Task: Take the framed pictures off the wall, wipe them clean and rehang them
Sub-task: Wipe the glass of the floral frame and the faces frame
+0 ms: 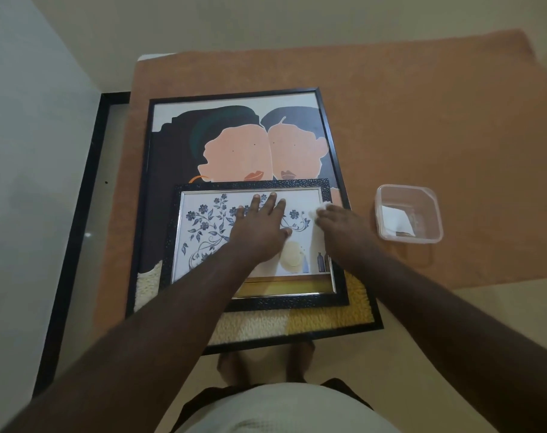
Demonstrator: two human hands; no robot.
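Observation:
A large black-framed picture [234, 135] of two faces lies flat on an orange towel [422, 120] on the floor. On its lower half lies a smaller picture [203, 220] with blue flowers in a dark textured frame. My left hand [259, 226] presses flat on the small picture's glass, fingers spread. My right hand [338, 223] holds a white wipe [320, 207] against the glass near the frame's upper right corner.
A clear plastic container [408, 214] with a white cloth inside sits on the towel right of the frames. A wall [31, 151] with a black skirting strip [78, 214] runs along the left. My bare feet [266, 364] stand just below the large frame.

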